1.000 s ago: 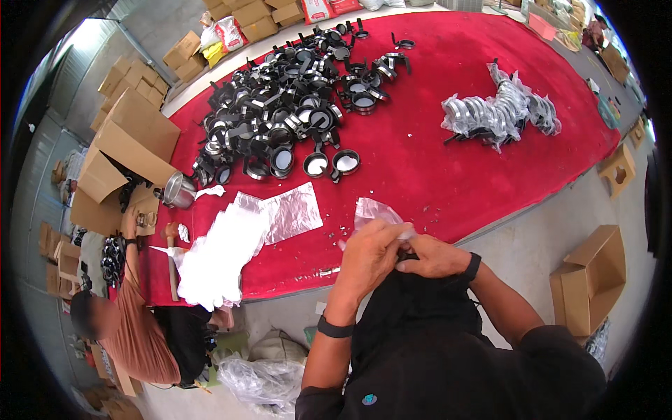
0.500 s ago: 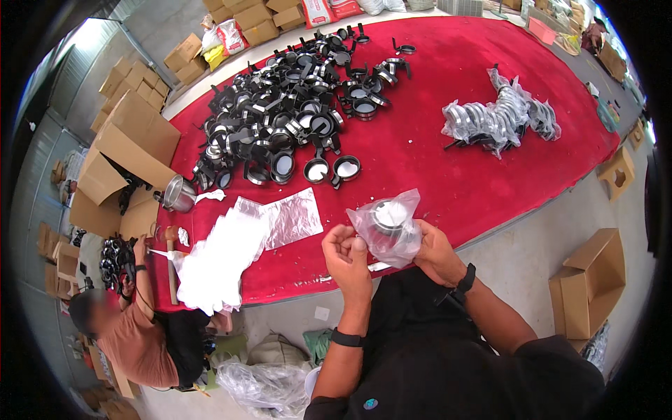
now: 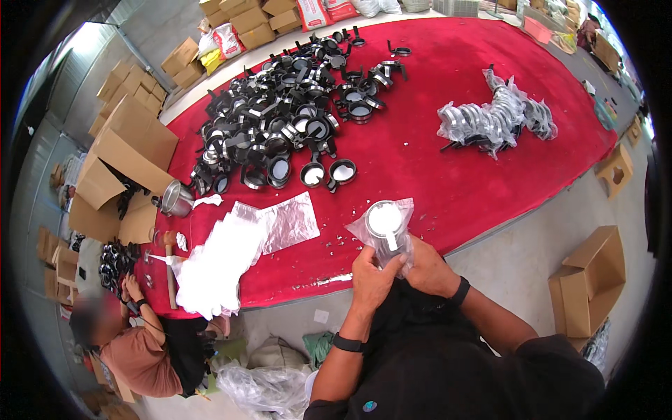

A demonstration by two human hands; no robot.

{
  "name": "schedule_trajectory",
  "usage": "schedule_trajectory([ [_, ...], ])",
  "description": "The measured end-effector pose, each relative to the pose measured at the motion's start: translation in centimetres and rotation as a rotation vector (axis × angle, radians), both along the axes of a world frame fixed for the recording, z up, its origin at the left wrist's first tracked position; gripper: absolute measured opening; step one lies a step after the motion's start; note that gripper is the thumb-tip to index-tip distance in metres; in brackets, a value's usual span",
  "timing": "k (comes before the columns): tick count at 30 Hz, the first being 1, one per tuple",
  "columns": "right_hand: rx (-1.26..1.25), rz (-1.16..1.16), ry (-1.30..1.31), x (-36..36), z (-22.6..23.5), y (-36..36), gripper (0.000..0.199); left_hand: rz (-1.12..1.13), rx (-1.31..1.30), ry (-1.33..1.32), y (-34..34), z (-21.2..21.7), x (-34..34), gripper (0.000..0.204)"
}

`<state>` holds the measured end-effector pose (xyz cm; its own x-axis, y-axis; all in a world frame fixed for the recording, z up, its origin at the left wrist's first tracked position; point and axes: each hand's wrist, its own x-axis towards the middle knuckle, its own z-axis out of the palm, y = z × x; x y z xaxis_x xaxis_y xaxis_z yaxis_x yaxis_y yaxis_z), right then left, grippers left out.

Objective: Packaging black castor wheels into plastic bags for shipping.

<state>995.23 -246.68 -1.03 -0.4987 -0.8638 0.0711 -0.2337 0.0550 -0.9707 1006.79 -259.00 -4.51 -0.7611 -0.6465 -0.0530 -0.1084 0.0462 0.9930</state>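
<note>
In front of me, a round metal-rimmed part with a handle lies inside a clear plastic bag. Its pale round face is turned up and the handle points back toward my body. My left hand grips the bag's near end at the handle, thumb on top. Closed on the same end from the other side is my right hand, its fingers partly hidden. To the left on the table spreads a stack of flat clear bags. Beyond it is a large heap of unwrapped black-and-metal handled parts.
Bagged parts lie at the right of the red-covered table. A metal cup, a wooden-handled tool and a large carton are at left. A co-worker sits at lower left. An open carton stands right.
The bagged part has turned so its face is up and its handle points at me. My left hand has come in from beside the bag to grip it. The co-worker's hands have drawn together.
</note>
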Motion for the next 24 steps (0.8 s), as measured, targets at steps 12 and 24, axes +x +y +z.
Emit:
schedule_trajectory([
  [12, 0.055, -0.194, 0.232, -0.4, 2.3, -1.0, 0.051, 0.001, -0.953, -0.034, 0.1, 1.6, -0.1, 0.030],
  [24, 0.173, -0.611, 0.792, -24.8, -1.9, -7.4, 0.030, 0.110, -1.009, -0.027, -2.8, -1.1, 0.5, 0.056],
])
